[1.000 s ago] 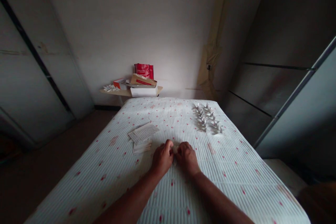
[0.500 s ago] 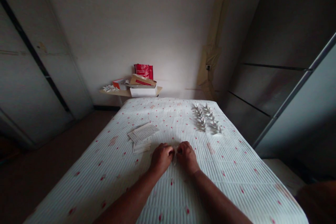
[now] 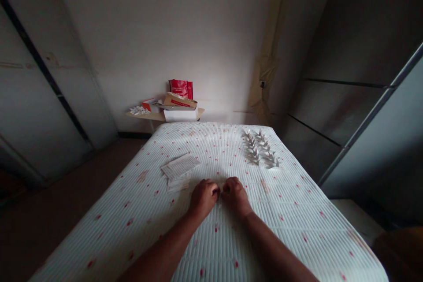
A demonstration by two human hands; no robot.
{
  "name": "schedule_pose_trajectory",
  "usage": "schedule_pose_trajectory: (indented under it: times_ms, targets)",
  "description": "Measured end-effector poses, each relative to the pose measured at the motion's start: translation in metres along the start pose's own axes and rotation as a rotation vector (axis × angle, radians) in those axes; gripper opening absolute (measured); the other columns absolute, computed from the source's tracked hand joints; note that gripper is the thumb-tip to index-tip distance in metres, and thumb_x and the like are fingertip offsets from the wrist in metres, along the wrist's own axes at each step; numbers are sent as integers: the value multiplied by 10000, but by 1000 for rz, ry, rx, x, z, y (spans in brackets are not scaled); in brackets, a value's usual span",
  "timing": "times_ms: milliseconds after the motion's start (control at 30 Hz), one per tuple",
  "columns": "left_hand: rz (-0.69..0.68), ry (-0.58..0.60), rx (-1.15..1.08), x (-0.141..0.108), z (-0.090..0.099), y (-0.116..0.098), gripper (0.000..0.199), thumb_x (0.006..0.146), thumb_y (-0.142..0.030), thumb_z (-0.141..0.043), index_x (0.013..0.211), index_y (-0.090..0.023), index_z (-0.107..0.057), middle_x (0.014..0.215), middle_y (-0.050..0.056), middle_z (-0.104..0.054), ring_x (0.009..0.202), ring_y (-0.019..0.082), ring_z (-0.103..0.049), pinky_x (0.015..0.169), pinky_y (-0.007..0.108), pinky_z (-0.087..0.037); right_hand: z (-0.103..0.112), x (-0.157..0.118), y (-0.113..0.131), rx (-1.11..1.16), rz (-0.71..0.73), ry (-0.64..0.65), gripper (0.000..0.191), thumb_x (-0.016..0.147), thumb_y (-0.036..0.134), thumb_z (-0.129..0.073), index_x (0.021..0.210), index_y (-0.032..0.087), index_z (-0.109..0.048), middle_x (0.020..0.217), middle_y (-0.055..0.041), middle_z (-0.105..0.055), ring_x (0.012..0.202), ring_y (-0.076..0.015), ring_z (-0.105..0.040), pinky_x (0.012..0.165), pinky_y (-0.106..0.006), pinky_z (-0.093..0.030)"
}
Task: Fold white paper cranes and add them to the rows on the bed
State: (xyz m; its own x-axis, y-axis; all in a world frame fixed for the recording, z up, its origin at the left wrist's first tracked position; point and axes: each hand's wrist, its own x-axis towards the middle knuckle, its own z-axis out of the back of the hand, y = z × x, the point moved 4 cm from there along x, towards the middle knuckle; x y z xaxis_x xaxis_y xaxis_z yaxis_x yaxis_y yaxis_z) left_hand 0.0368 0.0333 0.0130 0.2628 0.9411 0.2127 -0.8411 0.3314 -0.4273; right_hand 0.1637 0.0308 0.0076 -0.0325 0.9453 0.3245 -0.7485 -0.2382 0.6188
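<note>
My left hand (image 3: 205, 196) and my right hand (image 3: 235, 194) rest close together over the middle of the bed, fingers curled in a pinch. Between the fingertips is a small pale piece of paper (image 3: 220, 202), mostly hidden by the hands, so its folds cannot be made out. Left of my left hand lies a loose stack of printed paper sheets (image 3: 180, 166), the top one askew. Farther off to the right stand several folded paper cranes (image 3: 254, 152), set out in two rows.
A white quilted bedspread (image 3: 142, 211) with red flower spots covers the bed. Behind it, a small shelf (image 3: 155, 116) holds a white box (image 3: 181, 115), a red bag (image 3: 180, 88) and white paper bits (image 3: 139, 110). Dark cabinets (image 3: 330, 105) stand at the right.
Both hands stay in nearly the same place, with only slight shifts of the fingers. The right fingertips sit a little closer to the left ones.
</note>
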Motion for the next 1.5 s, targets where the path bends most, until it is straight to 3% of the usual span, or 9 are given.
schedule_pose_trajectory:
  times_ms: [167,333,533,700,833,1000,1200,1367,1500]
  targets:
    - [-3,-4,-9,-2,0,-1,156,736,-118,-529,728,-204,-659,781,8,-633,808,137,-546,712,220,-355,1,1,-6,24,-19,19,170,622,4,-475,650,164,-526,761,-22,-512,717,-128,-520,673,-213,-416]
    - [-12,-49,11,-4,3,-5,58,707,-196,-590,686,-200,-644,753,5,-622,797,143,-543,692,225,-347,10,2,-12,-24,-23,30,307,647,-27,-434,849,143,-588,911,-83,-559,818,-149,-555,737,-221,-434]
    - [-16,-73,24,-5,4,-7,58,685,-249,-624,670,-194,-632,730,7,-621,765,149,-544,665,233,-337,12,10,-6,-143,120,239,426,722,4,-414,1057,192,-597,1107,-75,-565,999,-151,-550,847,-223,-408]
    - [14,-81,61,-5,5,-11,142,659,-328,-654,675,-193,-614,743,11,-615,778,164,-538,661,243,-333,12,14,-2,-195,58,281,390,750,59,-420,1067,192,-603,1049,-78,-600,930,-164,-588,783,-227,-422]
    - [99,-31,92,-2,5,-15,193,626,-368,-667,699,-196,-617,757,16,-621,793,176,-547,641,245,-331,13,15,-4,-53,15,263,480,696,37,-426,1123,203,-567,1010,-56,-638,898,-171,-599,773,-248,-425]
    - [187,55,60,1,3,-14,175,636,-351,-638,735,-207,-629,750,4,-632,729,160,-567,595,239,-328,10,21,-20,394,-75,239,520,622,31,-427,1104,192,-537,828,-21,-669,768,-159,-608,717,-270,-434]
    - [225,18,52,0,3,-11,117,656,-263,-587,737,-194,-635,744,16,-652,721,155,-579,606,233,-338,4,22,-27,858,-142,282,499,559,92,-448,1046,182,-513,797,-18,-666,668,-142,-565,588,-244,-397]
    - [265,21,-75,1,4,-2,139,683,-170,-512,696,-185,-649,675,-3,-646,659,117,-562,598,206,-337,3,22,-28,843,-166,207,452,576,143,-474,1023,184,-528,863,-25,-650,595,-111,-499,521,-221,-355]
    - [256,-57,-371,2,6,10,164,684,-175,-466,639,-162,-623,549,-27,-559,567,105,-510,535,193,-324,14,22,-26,673,-175,137,354,650,241,-533,994,164,-567,847,-35,-625,568,-104,-475,503,-218,-351]
